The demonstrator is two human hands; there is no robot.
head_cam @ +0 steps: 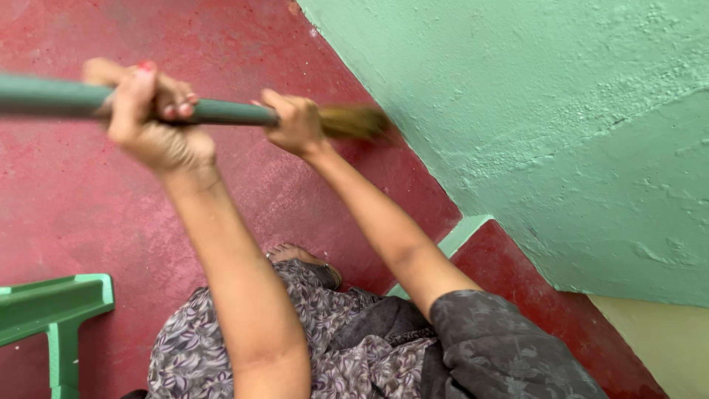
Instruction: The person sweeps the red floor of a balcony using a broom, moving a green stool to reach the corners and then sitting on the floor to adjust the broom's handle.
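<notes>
1. Left hand (151, 111) wrapped round broom (221, 112) handle, far back for leverage.
2. Right hand (297, 124) clamped near bristles, steering them.
3. Broom held level, bristles at wall (561, 133) base where red floor (88, 199) meets it.
4. Green bench (55, 307) lower left, apart.

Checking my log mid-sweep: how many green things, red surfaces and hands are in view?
Green: 3, the broom handle, wall, plastic furniture piece
Red: 1, the floor
Hands: 2, left hand, right hand, both gripping the handle
Total: 6
</notes>
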